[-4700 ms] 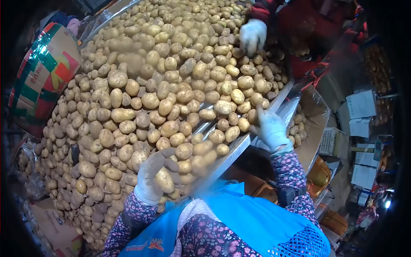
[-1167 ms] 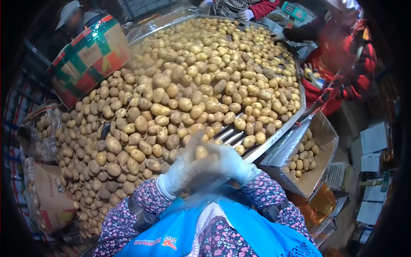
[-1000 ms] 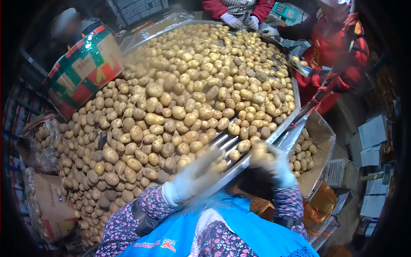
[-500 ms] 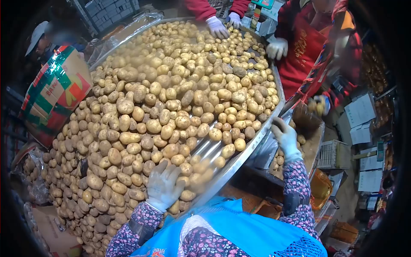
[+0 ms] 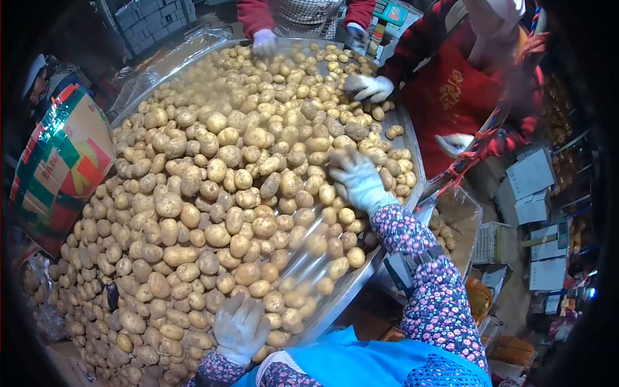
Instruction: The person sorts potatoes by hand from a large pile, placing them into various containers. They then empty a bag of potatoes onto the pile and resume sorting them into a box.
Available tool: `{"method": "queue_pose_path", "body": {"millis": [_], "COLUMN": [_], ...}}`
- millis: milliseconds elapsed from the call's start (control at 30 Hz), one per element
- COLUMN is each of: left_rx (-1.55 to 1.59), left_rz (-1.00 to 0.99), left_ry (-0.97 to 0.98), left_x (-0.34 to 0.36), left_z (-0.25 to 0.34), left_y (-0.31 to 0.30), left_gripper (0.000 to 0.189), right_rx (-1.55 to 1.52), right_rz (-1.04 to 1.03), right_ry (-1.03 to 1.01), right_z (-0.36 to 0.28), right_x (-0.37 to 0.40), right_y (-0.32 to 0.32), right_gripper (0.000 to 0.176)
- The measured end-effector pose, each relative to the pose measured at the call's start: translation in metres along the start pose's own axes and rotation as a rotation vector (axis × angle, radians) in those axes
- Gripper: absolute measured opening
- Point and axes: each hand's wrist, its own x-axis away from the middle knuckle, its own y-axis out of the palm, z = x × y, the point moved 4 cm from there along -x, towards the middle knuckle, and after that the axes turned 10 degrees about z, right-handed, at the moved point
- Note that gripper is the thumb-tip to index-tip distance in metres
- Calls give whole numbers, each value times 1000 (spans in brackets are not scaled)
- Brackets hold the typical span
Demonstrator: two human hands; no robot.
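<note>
A large heap of brown potatoes [image 5: 169,203] covers a metal sorting table [image 5: 405,119]. My left hand [image 5: 240,329], in a pale work glove, rests on the near edge of the heap, fingers apart and holding nothing. Farther out to the right, my right hand [image 5: 361,183] reaches over the table rim and touches potatoes with spread fingers, which are slightly blurred. Between my hands, shiny metal slats [image 5: 298,258] show through a gap in the heap.
Across the table a co-worker's gloved hand [image 5: 265,44] touches potatoes; another person's gloved hand [image 5: 370,88] is at the right. A printed cardboard box [image 5: 61,164] leans at the left. Beyond the right rim are an open carton [image 5: 461,216] and a white crate [image 5: 493,244].
My right hand has moved from outside the right rim onto the potatoes. My left hand stays on the heap. The co-worker at right has brought a hand over the table.
</note>
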Motion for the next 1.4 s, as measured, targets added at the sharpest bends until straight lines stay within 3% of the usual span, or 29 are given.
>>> {"method": "queue_pose_path", "body": {"millis": [33,100,167,200,233,300,367,433,500,567,633,700,767,833,967,1100,1300,1400], "left_rx": [2,-11,7,6,6,-9,-28,-33,-46,-57,-53,-58,-51,-44,-62,-53,-68,-45], "left_rz": [5,-164,-159,-130,-100,-72,-50,-62,-61,-56,-54,-54,-58,-85,-65,-55,-66,-61], "left_ry": [1,-113,-106,-87,-69,-62,-57,-51,-58,-60,-58,-60,-68,-84,-80,-81,-74,-81], "left_x": [0,-3,-4,-4,-4,-2,-2,-1,1,2,2,1,1,-1,-1,-2,-2,2], "left_z": [1,0,-3,-3,-4,-6,-8,-8,-9,-9,-9,-9,-8,-8,-8,-8,-11,-10], "left_y": [-3,-2,-2,-1,-1,3,4,3,4,4,5,4,2,3,2,2,1,3], "left_gripper": [25,23,21,21,20,19,18,20,20,20,20,21,22,23,22,21,20,21], "right_rx": [-2,19,33,-25,-11,-417,-98,-40,-215,-193,-192,-262,-381,-369,-437,-279,-200,81], "right_rz": [131,-108,-262,-490,-427,-232,-336,-125,4,31,-198,-266,-6,212,79,126,57,-42], "right_ry": [46,346,448,523,394,338,695,774,676,538,415,112,-259,-422,-339,-490,-257,-134], "right_z": [21,51,64,74,91,104,114,124,109,64,16,-52,-105,-140,-129,-91,-54,-21], "right_x": [3,-18,-34,-39,-31,-29,-28,-26,-37,-46,-53,-56,-38,-31,-40,-37,-68,-82], "right_y": [3,9,-6,-8,5,-14,-26,-16,-7,-8,-1,-20,-21,-10,-6,18,16,28], "right_gripper": [36,32,29,30,27,30,31,33,33,24,25,36,43,42,46,26,25,25]}}
